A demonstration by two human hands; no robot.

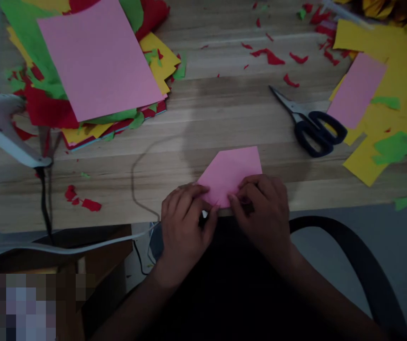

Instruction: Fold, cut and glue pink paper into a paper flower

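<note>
The left hand (185, 222) and the right hand (265, 208) are curling partly closed, pinching the lower edge of a folded pink paper sheet (230, 173) between them at the wooden table's (225, 109) near edge. Scissors (308, 121) are lying beyond the right hand, slightly open.

The single head camera is looking forward and steeply down from the wearer's own eye line, fairly near, taking in both forearms from the bottom edge and the wooden tabletop (196, 113) beyond, no second view sharing it.
</note>
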